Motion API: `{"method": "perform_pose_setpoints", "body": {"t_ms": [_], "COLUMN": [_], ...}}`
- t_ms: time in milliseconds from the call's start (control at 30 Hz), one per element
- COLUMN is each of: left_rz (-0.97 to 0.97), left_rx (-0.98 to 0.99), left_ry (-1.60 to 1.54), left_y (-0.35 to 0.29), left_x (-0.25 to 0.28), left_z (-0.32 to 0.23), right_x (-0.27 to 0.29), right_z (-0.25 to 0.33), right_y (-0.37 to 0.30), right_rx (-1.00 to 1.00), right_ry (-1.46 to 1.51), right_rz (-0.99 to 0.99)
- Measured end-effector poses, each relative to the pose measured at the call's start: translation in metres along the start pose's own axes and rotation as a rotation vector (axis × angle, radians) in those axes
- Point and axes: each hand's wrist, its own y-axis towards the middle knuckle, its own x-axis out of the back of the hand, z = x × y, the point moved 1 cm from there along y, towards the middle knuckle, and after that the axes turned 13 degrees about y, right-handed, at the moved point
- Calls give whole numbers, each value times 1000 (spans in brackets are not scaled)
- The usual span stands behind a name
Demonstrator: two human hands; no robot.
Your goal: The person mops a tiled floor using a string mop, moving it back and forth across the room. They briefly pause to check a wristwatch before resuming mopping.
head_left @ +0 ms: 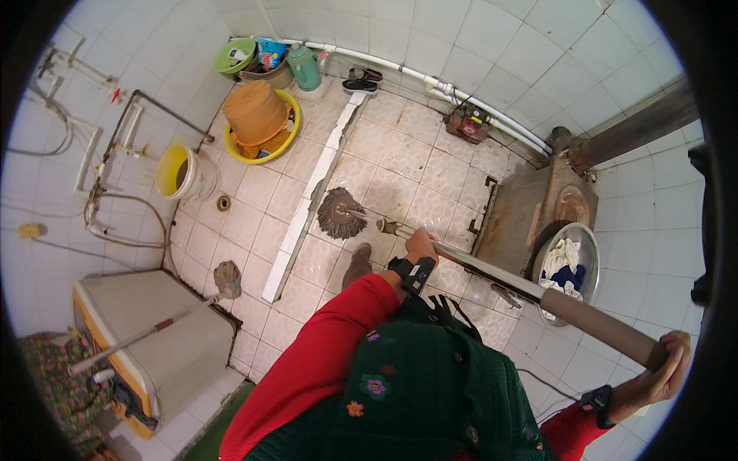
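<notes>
I hold a long-handled mop with both hands. My left hand (421,246) is closed round the lower part of its metal pole, and my right hand (670,365) grips the end of the thick brown-grey handle sleeve (600,324). The round grey-brown mop head (342,213) rests spread on the pale tiled floor (392,184), just right of a low white tiled ledge (307,203). Red sleeves cover my arms, and dark bands sit on both wrists. One of my shoes (358,261) shows close below the mop head.
A rusty stove (530,215) with a thick pipe and a metal basin (588,250) of cloths stand right. Beyond the ledge are a yellow tub (294,131), a white bucket (201,175) and a green thermos (304,69). A second mop (227,278) leans by a washing machine (169,307).
</notes>
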Motion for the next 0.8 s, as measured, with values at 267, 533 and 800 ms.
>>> {"method": "perform_pose_setpoints", "body": {"t_ms": [267, 533, 800], "left_rz": [141, 410, 470], "left_rx": [788, 829, 598], "left_ry": [-1368, -1368, -1163], "left_y": [102, 206, 187], "left_x": [4, 20, 53], "left_z": [-3, -21, -11], "right_x": [-24, -121, -147], "right_z": [54, 78, 94], "right_y": [-36, -79, -90], "right_rx": [-206, -402, -245], "right_ry": [-227, -205, -149], "right_rz": [-7, 600, 759]}}
